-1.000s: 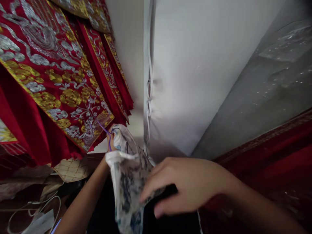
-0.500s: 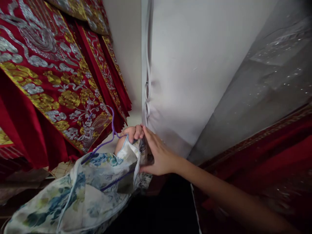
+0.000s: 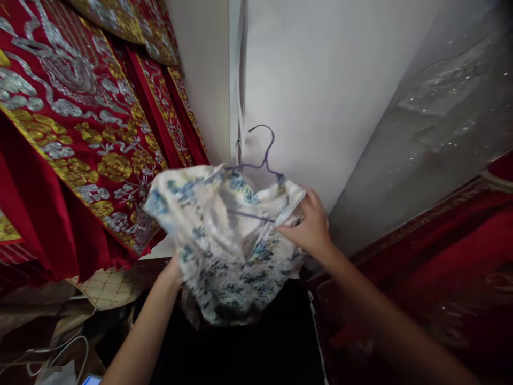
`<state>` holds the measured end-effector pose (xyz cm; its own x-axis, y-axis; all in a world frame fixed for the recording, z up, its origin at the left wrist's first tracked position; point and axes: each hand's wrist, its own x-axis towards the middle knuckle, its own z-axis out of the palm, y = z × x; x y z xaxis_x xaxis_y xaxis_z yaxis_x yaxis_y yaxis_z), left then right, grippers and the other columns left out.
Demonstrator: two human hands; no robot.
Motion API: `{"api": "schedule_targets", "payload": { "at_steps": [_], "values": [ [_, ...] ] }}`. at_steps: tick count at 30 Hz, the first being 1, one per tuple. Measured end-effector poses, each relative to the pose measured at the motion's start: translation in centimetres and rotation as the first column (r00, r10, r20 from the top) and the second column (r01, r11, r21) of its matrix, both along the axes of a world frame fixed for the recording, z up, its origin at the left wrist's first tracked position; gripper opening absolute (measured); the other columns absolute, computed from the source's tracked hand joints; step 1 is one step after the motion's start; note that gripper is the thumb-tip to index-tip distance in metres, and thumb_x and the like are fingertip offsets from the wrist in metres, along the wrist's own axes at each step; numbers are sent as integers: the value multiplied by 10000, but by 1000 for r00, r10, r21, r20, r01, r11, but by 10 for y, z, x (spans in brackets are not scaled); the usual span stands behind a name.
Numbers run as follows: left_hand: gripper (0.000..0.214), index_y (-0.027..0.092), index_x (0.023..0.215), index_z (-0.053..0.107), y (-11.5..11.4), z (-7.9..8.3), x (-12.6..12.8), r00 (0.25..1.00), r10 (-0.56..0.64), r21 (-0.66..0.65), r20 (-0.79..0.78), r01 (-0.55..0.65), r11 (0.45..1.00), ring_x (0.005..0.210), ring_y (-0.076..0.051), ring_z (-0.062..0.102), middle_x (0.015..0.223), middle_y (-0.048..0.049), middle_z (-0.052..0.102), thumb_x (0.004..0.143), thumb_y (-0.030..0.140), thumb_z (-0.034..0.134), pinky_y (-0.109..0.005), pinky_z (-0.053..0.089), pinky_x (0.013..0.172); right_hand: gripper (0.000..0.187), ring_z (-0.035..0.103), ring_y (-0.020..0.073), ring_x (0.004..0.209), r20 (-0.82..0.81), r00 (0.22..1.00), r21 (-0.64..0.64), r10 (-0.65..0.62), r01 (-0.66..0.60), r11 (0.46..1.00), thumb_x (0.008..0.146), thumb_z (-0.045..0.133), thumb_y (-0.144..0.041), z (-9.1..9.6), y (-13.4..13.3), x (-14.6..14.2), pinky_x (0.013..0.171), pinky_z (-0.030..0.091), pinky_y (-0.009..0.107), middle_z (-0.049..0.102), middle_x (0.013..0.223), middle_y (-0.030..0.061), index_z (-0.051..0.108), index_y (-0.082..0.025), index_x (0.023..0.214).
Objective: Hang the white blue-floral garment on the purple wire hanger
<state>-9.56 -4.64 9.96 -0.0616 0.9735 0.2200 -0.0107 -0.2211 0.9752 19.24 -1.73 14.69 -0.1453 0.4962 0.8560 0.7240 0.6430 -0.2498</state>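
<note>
A white blouse (image 3: pixel 224 251) with a blue and green floral print is spread in front of me on a thin purple hanger (image 3: pixel 266 162). The hanger's hook points up out of the neckline, and part of its lower bar shows through the neck opening. At the blouse's right shoulder, my right hand (image 3: pixel 310 224) is closed, pinching the fabric by the pale blue edging. My left hand (image 3: pixel 176 270) is against the lower left side of the blouse; the cloth hides its fingers.
Red cloth (image 3: pixel 100 128) with gold and silver embroidery hangs at left. Behind the blouse is a white wall (image 3: pixel 312 80) with a white cable (image 3: pixel 240 101). Clear plastic sheeting (image 3: pixel 444 107) and red cloth (image 3: pixel 452 251) are at right. White cords (image 3: pixel 80 342) lie lower left.
The blouse and hanger have swung up and right, now facing me with the hook upright. My right hand moved right to the shoulder; my left hand moved down from the neckline to the side.
</note>
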Motion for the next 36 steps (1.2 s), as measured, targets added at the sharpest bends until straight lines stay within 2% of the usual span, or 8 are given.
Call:
{"api": "schedule_targets", "payload": {
  "at_steps": [5, 12, 15, 18, 22, 25, 32, 36],
  "values": [
    [688, 152, 1112, 727, -29, -60, -4, 915, -31, -173, 402, 109, 979, 1246, -314, 595, 1132, -136, 736, 797, 743, 568, -429, 442, 1086, 719, 579, 363, 1162, 39, 999, -91, 3, 0, 996, 621, 766, -319, 29, 20, 8, 992, 477, 497, 595, 1268, 139, 595, -188, 1307],
    [702, 210, 1358, 574, -50, -95, 12, 929, 122, -224, 349, -44, 974, 1366, -289, 487, 1401, -96, 595, 718, 320, 840, -419, 315, 1194, 775, 484, 386, 1290, 262, 959, -69, 108, -93, 993, 631, 762, -333, 56, 19, -10, 1072, 382, 544, 481, 1478, 91, 556, -262, 1375],
    [695, 180, 1357, 579, -68, -105, 9, 927, 108, -322, 359, 15, 946, 1340, -310, 514, 1361, -123, 622, 726, 321, 835, -464, 309, 1195, 690, 409, 377, 1379, 249, 952, -106, 177, -155, 982, 692, 737, -314, 32, 2, -11, 1127, 304, 578, 402, 1555, 75, 568, -270, 1359],
    [673, 142, 1332, 598, -85, -116, 9, 902, 127, -403, 412, 55, 914, 1300, -334, 550, 1313, -147, 651, 732, 341, 830, -492, 342, 1175, 540, 377, 331, 1426, 8, 966, -149, 259, -255, 955, 807, 669, -276, -29, -34, -30, 1176, 231, 584, 511, 1479, 65, 581, -286, 1340],
    [646, 140, 1331, 601, -93, -123, 17, 892, 155, -407, 425, 36, 913, 1296, -322, 555, 1312, -138, 653, 756, 345, 812, -467, 355, 1172, 225, 625, 266, 1137, -519, 836, -359, 175, -400, 843, 871, 635, -267, -129, -89, -76, 1013, 465, 447, 691, 1174, 93, 684, -238, 1088],
    [656, 137, 1351, 586, -92, -123, 21, 901, 128, -399, 415, 54, 916, 1288, -320, 562, 1316, -139, 651, 767, 342, 804, -465, 368, 1164, 149, 642, 193, 763, -707, 707, -509, 9, -518, 687, 869, 660, -342, -170, -105, -98, 719, 517, 317, 671, 800, 48, 641, -196, 850],
    [652, 137, 1348, 588, -92, -129, 34, 870, 161, -403, 466, 47, 914, 1230, -300, 611, 1316, -133, 652, 763, 325, 808, -410, 435, 1114, 350, 581, 137, 635, -654, 750, -687, 95, -642, 340, 888, 620, -506, -165, -82, -77, 590, 437, 244, 611, 689, 7, 579, -170, 802],
    [648, 120, 1307, 614, -92, -131, 43, 861, 188, -431, 472, 40, 902, 1173, -308, 646, 1225, -141, 701, 731, 327, 828, -416, 472, 1067, 405, 557, 124, 566, -683, 726, -692, 82, -679, 246, 926, 519, -574, -170, -90, -71, 509, 411, 231, 619, 684, 0, 557, -180, 841]
  ]
}}
